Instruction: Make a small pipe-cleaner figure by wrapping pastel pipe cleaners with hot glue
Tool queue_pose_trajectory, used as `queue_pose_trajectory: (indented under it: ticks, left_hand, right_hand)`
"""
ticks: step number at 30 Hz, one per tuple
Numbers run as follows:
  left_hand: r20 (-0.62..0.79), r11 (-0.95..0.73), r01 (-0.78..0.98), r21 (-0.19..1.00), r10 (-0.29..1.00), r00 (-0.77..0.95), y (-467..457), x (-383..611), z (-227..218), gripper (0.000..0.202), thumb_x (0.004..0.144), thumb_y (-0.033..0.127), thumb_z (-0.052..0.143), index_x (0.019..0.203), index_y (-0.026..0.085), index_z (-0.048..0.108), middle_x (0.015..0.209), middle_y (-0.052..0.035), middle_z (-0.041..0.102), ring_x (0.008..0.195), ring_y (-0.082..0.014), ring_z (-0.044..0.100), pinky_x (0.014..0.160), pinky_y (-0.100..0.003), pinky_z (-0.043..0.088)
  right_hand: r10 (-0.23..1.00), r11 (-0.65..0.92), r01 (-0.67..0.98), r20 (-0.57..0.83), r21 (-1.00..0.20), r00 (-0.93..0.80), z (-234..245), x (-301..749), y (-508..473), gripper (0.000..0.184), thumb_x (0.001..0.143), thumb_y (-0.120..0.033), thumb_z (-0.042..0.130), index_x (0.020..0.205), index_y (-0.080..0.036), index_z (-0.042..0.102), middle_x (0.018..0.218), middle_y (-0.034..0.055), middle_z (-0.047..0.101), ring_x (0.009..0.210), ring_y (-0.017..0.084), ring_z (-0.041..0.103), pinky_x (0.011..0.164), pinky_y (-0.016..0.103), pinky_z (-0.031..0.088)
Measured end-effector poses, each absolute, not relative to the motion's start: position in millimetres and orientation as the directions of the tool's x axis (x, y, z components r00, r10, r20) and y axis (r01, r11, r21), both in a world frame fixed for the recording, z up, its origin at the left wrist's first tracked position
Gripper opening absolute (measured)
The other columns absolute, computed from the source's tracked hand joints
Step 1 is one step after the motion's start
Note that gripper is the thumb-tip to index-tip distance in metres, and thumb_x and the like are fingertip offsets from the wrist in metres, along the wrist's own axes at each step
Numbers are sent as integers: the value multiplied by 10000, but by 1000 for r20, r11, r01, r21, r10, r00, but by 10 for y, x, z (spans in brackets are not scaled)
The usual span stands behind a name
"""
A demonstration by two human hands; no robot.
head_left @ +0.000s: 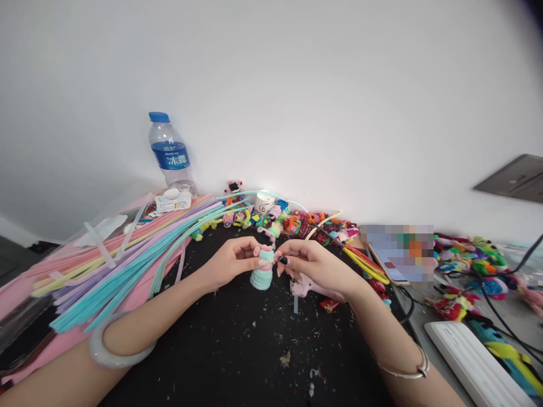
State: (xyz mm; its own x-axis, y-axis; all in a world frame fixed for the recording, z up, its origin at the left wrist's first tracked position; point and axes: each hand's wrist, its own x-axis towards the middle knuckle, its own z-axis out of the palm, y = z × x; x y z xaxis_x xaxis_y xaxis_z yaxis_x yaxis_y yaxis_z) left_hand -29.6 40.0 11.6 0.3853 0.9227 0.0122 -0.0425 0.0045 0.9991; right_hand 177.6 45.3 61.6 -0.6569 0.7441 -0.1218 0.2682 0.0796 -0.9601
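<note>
My left hand and my right hand meet over a black mat, both pinched on a small pipe-cleaner figure. The figure is a fuzzy mint-green coil with pink bands and a pink loop on top, standing upright on the mat. My left fingers grip its upper part from the left; my right fingertips, with dark nails, pinch its top from the right. A pale bangle is on my left wrist, a thin metal one on my right. A pink glue gun lies under my right hand.
A sheaf of pastel pipe cleaners fans across the left. A water bottle stands by the wall. Several finished colourful figures line the back. Yellow scissors, cables, a white keyboard and more figures lie right.
</note>
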Motion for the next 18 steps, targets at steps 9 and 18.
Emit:
queue_pose_trajectory:
  ticks: [9, 18]
  left_hand:
    - [65, -85, 34, 996, 920, 387, 344, -274, 124, 246, 711, 300, 689, 708, 149, 494, 746, 5, 534, 697, -129, 516, 644, -266, 438]
    - [142, -195, 119, 974, 926, 350, 317, -256, 74, 196, 734, 282, 669, 803, 145, 549, 917, -56, 641, 855, -173, 582, 803, -309, 472]
  right_hand:
    - [745, 186, 309, -71, -933, -663, 603, 1754, 447, 161, 853, -121, 442, 902, -153, 592, 724, 2, 605, 574, 100, 462, 540, 211, 381]
    - [794, 331, 467, -26, -820, -608, 667, 1798, 454, 178, 810, -93, 481, 912, -172, 604, 810, -2, 598, 724, 126, 539, 623, 216, 416]
